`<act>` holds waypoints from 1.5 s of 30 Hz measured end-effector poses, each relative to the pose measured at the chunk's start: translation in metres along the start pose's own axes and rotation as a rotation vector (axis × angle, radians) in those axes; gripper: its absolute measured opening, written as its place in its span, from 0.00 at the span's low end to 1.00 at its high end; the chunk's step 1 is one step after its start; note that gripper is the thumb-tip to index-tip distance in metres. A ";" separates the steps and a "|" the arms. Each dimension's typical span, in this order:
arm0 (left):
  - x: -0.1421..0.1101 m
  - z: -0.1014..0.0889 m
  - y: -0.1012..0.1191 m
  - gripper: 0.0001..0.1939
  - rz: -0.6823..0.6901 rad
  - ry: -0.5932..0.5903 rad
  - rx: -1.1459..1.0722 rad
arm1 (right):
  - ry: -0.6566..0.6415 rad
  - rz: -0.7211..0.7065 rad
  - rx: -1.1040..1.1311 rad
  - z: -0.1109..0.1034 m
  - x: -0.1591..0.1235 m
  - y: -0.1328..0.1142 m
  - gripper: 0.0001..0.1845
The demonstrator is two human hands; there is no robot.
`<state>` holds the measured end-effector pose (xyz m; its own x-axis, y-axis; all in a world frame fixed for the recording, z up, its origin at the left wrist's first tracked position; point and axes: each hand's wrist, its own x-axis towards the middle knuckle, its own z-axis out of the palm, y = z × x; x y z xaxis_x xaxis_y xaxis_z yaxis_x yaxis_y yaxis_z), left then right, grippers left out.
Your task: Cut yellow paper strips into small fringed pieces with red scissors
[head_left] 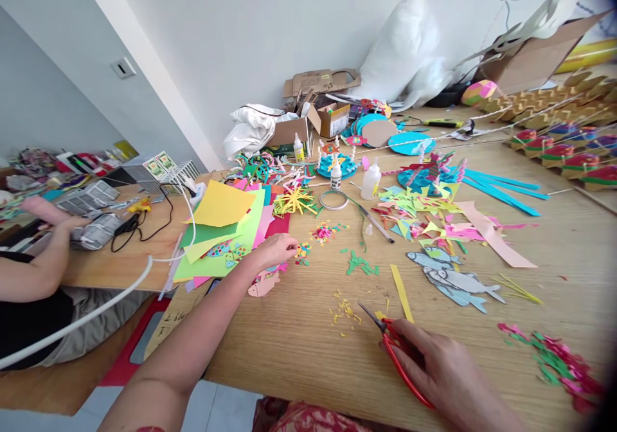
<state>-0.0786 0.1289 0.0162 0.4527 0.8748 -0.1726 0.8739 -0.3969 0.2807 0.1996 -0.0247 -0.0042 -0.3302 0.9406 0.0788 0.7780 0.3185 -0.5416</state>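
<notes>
My right hand (446,371) rests on the wooden table (299,348) near the front edge, closed around red-handled scissors (393,348) whose blades point up and left toward yellow paper snippets (344,310). A yellow paper strip (401,292) lies just beyond the blades. My left hand (274,250) reaches forward to the left, fingers curled and pinched beside a small pile of coloured paper bits (303,252). What it pinches is too small to name. A stack of coloured paper sheets (224,229) lies just left of that hand.
Grey paper fish cutouts (453,278), glue bottles (370,180), a tape ring (333,200) and paper scraps (419,216) litter the table. Cardboard boxes (308,126) stand at the back. Another person's arm (33,265) works at the left table, near cables (159,220).
</notes>
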 end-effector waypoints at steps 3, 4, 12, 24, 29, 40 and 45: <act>-0.001 -0.006 0.004 0.08 -0.003 0.017 0.000 | 0.013 0.016 0.041 -0.001 -0.002 0.003 0.14; -0.003 -0.009 0.008 0.08 -0.002 0.026 -0.002 | 0.016 0.025 0.066 -0.002 -0.002 0.005 0.14; -0.027 0.006 0.096 0.09 0.306 -0.095 -0.065 | 0.098 0.196 0.293 -0.025 -0.004 0.013 0.18; -0.002 0.058 0.139 0.05 0.522 -0.127 0.097 | 0.133 0.220 0.412 -0.023 -0.007 0.012 0.16; 0.001 0.065 0.135 0.04 0.532 -0.107 0.060 | 0.111 0.202 0.384 -0.022 -0.004 0.011 0.15; -0.004 0.066 0.134 0.08 0.499 -0.050 0.017 | 0.095 0.213 0.425 -0.018 -0.001 0.011 0.14; -0.010 0.054 0.137 0.07 0.456 0.060 -0.228 | 0.180 0.278 0.545 -0.004 0.001 0.021 0.11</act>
<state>0.0460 0.0509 0.0053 0.7618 0.6442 0.0679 0.5264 -0.6767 0.5147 0.2178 -0.0165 -0.0127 -0.0236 0.9997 -0.0118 0.4226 -0.0008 -0.9063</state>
